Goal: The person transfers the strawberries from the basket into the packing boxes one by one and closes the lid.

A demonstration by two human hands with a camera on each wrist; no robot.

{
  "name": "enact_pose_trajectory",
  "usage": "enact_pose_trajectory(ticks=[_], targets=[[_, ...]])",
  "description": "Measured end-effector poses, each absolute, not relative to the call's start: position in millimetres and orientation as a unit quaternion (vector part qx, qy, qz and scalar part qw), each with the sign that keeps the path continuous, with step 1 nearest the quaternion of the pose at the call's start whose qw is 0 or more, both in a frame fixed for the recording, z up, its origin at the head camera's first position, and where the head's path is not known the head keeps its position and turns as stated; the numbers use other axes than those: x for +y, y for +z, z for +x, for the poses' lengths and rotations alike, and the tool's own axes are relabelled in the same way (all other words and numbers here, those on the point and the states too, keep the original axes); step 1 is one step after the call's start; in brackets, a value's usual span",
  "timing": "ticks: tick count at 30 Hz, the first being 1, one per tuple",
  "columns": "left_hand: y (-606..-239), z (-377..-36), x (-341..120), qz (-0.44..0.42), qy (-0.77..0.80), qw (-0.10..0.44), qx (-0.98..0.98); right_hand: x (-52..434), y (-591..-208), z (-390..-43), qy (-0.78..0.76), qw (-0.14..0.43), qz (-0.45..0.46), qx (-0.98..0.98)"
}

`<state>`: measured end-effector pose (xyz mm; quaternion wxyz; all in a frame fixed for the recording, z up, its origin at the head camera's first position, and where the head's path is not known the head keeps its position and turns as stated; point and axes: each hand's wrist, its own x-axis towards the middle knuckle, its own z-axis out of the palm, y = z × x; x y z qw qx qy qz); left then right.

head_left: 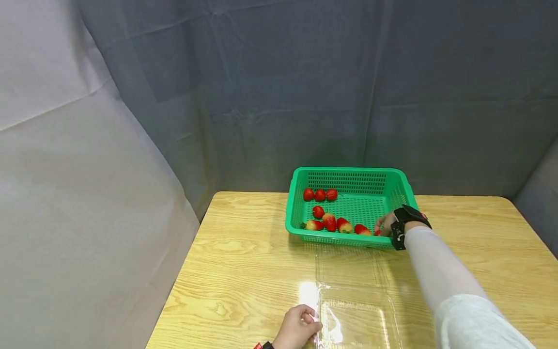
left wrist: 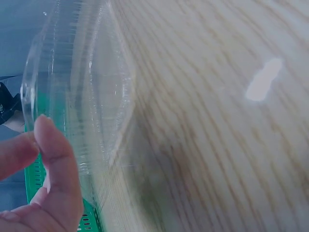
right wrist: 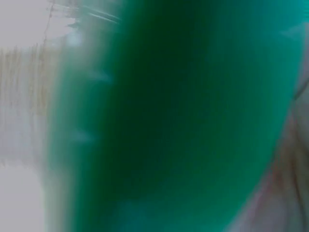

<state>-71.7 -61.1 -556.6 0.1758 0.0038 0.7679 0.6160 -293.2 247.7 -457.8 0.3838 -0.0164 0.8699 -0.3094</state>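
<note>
Grey drapes back a wooden surface [head_left: 244,261]. Right hand [head_left: 386,224] reaches into the green basket [head_left: 348,180] among strawberries [head_left: 329,222], grip unclear; left hand [head_left: 297,328] pinches the clear clamshell box [head_left: 355,310]. Keep it steady, and lift 1 berry gently.

We see only a green blur in the right wrist view — the right hand's [head_left: 385,224] fingers hide inside the basket [head_left: 348,180].
</note>
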Motion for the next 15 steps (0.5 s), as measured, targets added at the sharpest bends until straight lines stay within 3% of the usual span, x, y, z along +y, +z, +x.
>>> enact_pose_trajectory(ticks=[4,7,11,15], targets=[[-556,-71,-62,0.002,0.617,0.177,0.767,249,-444,-307,-0.352,0.392,-0.118,0.842],[-556,-71,-63,0.0,0.621,0.178,0.763,244,-426,-306,-0.364,0.339,-0.208,0.842],[-557,-70,-63,0.001,0.627,0.172,0.759,223,-402,-270,-0.355,0.275,-0.318,0.835],[-557,-70,-63,0.005,0.631,0.165,0.758,199,-404,-214,-0.35,0.263,-0.397,0.807]])
